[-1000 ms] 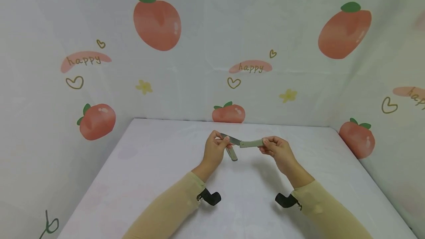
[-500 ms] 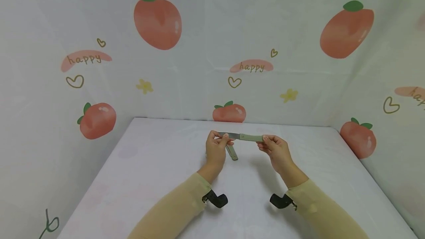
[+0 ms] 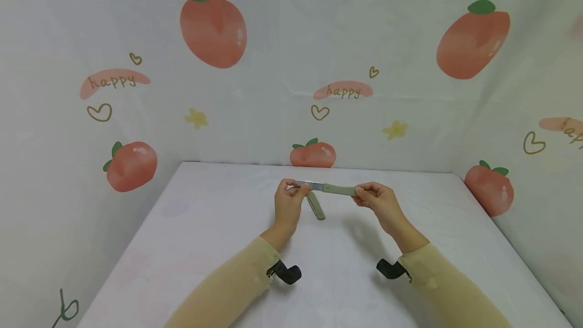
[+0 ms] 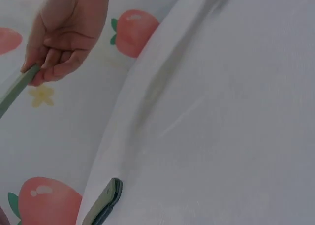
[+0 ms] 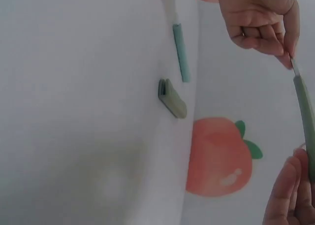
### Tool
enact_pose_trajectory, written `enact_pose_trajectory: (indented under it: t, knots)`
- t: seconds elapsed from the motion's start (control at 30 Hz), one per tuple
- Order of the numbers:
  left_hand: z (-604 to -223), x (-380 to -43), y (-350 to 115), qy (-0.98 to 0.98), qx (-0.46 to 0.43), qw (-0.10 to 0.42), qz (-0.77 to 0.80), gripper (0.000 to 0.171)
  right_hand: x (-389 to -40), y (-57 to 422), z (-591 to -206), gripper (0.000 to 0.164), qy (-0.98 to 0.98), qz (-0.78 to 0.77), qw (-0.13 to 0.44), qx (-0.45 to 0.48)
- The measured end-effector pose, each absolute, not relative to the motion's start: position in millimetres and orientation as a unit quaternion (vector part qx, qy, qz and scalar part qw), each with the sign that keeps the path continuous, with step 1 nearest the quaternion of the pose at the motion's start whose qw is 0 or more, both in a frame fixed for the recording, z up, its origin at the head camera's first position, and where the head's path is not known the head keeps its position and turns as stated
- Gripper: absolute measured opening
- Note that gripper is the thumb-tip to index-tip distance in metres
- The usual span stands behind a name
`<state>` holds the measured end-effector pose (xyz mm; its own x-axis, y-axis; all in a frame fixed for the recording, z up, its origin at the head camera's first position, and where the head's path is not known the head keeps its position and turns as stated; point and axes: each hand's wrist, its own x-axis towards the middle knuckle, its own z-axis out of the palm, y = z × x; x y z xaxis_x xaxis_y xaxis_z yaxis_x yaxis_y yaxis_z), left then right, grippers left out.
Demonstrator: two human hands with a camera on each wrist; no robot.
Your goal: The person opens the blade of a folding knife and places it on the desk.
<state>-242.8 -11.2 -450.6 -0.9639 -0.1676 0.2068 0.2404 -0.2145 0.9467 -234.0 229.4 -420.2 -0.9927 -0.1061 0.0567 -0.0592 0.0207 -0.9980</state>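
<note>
A folding knife [image 3: 339,190] with a pale green handle is opened out straight above the table. My left hand [image 3: 287,211] pinches its metal blade [image 3: 315,186] between thumb and fingers. At the other side, my right hand [image 3: 386,210] pinches the handle's end. Under the left hand a folded green piece [image 3: 316,206], like a knife handle, lies on the table; the right wrist view shows its slotted end. That view also has a teal handle [image 5: 181,52] with a greyish blade-like part on the table, hidden in the head view.
The white-covered table [image 3: 337,277] reaches back to a cloth wall [image 3: 264,115] printed with fruit. Black wrist cameras [image 3: 288,272] stick out from both sleeves above the table.
The knife has gone from bent at its joint to straight, its handle now in line with the blade. Both hands keep their hold and have shifted only slightly.
</note>
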Motion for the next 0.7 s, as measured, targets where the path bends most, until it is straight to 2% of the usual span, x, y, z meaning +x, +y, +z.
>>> enact_pose_trajectory:
  t: [0.2,0.4,0.7]
  knots:
    - [-452,-245,-30,-0.676,-0.019,0.076,-0.733,0.023,-236,241,-418,0.034,0.770,-0.627,0.074,-0.088]
    - [-453,-247,-42,-0.688,-0.019,-0.024,-0.725,0.022,-238,252,-418,0.034,0.798,-0.580,0.118,-0.112]
    - [-462,-250,-51,-0.674,-0.051,-0.103,-0.729,0.026,-237,263,-417,0.034,0.815,-0.540,0.160,-0.137]
